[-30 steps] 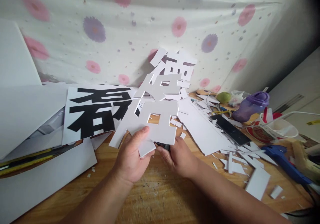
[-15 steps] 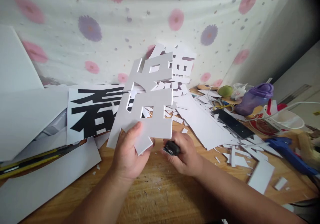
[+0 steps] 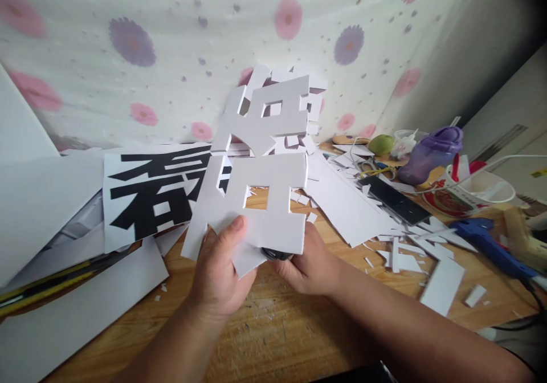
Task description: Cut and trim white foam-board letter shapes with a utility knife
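Note:
My left hand [image 3: 222,263] grips a white foam board character [image 3: 277,169] by its lower left corner, thumb on the front face. The cutout stands tilted up before me, with square openings and notched edges. My right hand [image 3: 310,263] is closed beside its lower right edge. It holds a black tool [image 3: 277,254] that looks like a utility knife, mostly hidden behind the board. To the left lies a printed sheet [image 3: 119,206] with a bold black character. Behind the held piece, more white cutouts [image 3: 314,101] lean against the curtain.
White board offcuts [image 3: 401,260] litter the right side, near a phone [image 3: 393,200], scissors [image 3: 378,171], a blue glue gun [image 3: 491,246], a purple bottle [image 3: 431,155] and a tub [image 3: 468,192]. A yellow-black long tool [image 3: 55,277] and board strips [image 3: 85,309] lie left. A floral curtain [image 3: 239,41] hangs behind.
My right hand has moved slightly left and the black tool has gone behind the board's lower edge. The board has turned a little and sits slightly farther right. The view has shifted slightly.

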Demonstrator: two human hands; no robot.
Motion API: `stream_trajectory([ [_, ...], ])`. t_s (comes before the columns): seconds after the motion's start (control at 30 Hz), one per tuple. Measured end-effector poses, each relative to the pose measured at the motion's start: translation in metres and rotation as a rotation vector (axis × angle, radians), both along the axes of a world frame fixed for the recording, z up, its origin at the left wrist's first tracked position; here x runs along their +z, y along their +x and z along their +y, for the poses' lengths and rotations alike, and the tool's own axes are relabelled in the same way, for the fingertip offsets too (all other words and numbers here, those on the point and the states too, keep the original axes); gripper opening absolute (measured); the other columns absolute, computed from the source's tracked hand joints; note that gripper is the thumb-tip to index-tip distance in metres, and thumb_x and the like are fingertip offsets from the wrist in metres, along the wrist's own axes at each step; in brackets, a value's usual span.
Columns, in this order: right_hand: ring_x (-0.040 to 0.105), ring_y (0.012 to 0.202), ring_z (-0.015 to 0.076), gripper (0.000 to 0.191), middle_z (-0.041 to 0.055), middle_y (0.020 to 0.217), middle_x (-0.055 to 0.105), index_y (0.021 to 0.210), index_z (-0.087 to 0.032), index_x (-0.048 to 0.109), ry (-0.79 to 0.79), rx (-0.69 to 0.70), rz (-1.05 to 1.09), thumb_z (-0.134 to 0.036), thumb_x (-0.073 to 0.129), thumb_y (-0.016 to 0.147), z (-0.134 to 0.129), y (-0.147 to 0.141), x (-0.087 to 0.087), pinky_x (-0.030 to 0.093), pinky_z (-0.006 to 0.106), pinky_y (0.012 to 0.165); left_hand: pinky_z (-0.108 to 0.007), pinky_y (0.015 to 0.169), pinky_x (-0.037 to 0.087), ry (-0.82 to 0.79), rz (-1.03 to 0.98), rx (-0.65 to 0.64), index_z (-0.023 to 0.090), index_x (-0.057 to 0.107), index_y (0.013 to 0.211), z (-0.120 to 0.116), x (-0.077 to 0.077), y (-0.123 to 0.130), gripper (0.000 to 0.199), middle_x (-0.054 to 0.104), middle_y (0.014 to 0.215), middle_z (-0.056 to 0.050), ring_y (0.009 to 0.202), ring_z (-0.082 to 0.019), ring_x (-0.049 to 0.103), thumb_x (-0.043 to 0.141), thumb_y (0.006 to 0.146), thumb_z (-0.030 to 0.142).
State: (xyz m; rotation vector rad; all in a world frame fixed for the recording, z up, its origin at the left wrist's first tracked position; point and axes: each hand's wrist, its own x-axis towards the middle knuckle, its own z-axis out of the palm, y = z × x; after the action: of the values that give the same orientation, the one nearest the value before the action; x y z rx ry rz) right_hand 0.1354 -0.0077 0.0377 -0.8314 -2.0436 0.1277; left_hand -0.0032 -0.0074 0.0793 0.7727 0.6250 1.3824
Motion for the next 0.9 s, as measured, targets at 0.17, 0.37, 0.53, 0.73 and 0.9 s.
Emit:
stream_trajectory([
  [0.17, 0.058, 0.064, 0.0194, 0.006, 0.0046, 0.073, 0.064, 0.086, -0.023, 0.047, 0.011, 0.029, -0.009, -0.023, 0.043, 0.081, 0.0, 0.001, 0.0, 0.047, 0.032, 0.059, -0.026, 0.057, 0.053, 0.004, -0.022, 0.0, 0.03, 0.069, 0.094, -0.001, 0.0, 0.0, 0.033, 0.07, 0.096, 0.001, 0.079, -0.018, 0.063, 0.082, 0.064, 0.032],
  [0.37, 0.058, 0.062, 0.0192, 0.007, 0.004, 0.074, 0.064, 0.087, -0.023, 0.046, 0.119, 0.014, -0.038, -0.023, 0.042, 0.082, 0.004, 0.003, -0.004, 0.047, 0.031, 0.058, -0.023, 0.061, 0.054, 0.016, -0.062, -0.014, 0.026, 0.068, 0.094, -0.004, -0.001, 0.002, 0.028, 0.069, 0.087, 0.002, 0.077, -0.015, 0.063, 0.079, 0.069, 0.029],
  [0.53, 0.061, 0.071, 0.0217, 0.011, 0.0075, 0.082, 0.067, 0.093, -0.021, 0.049, 0.08, -0.026, -0.035, -0.023, 0.044, 0.083, 0.006, 0.002, -0.008, 0.052, 0.035, 0.064, -0.022, 0.062, 0.055, 0.033, -0.104, 0.035, 0.027, 0.069, 0.092, -0.007, -0.003, 0.005, 0.022, 0.07, 0.089, 0.001, 0.077, -0.014, 0.063, 0.078, 0.072, 0.025],
  [0.73, 0.064, 0.077, 0.0243, 0.016, 0.0102, 0.087, 0.069, 0.096, -0.02, 0.05, 0.01, -0.013, -0.054, -0.02, 0.047, 0.079, 0.007, 0.002, -0.012, 0.055, 0.038, 0.069, -0.022, 0.063, 0.055, 0.027, -0.123, 0.032, 0.03, 0.07, 0.094, -0.007, -0.008, 0.006, 0.019, 0.071, 0.092, 0.004, 0.079, -0.014, 0.063, 0.074, 0.077, 0.023],
  [0.9, 0.065, 0.082, 0.0249, 0.02, 0.0113, 0.09, 0.068, 0.101, -0.019, 0.052, -0.011, -0.003, -0.064, -0.019, 0.047, 0.081, 0.01, 0.004, -0.012, 0.055, 0.039, 0.073, -0.023, 0.068, 0.056, 0.01, -0.137, 0.037, 0.03, 0.07, 0.095, -0.007, -0.008, 0.007, 0.021, 0.072, 0.095, 0.005, 0.084, -0.014, 0.064, 0.074, 0.076, 0.022],
])
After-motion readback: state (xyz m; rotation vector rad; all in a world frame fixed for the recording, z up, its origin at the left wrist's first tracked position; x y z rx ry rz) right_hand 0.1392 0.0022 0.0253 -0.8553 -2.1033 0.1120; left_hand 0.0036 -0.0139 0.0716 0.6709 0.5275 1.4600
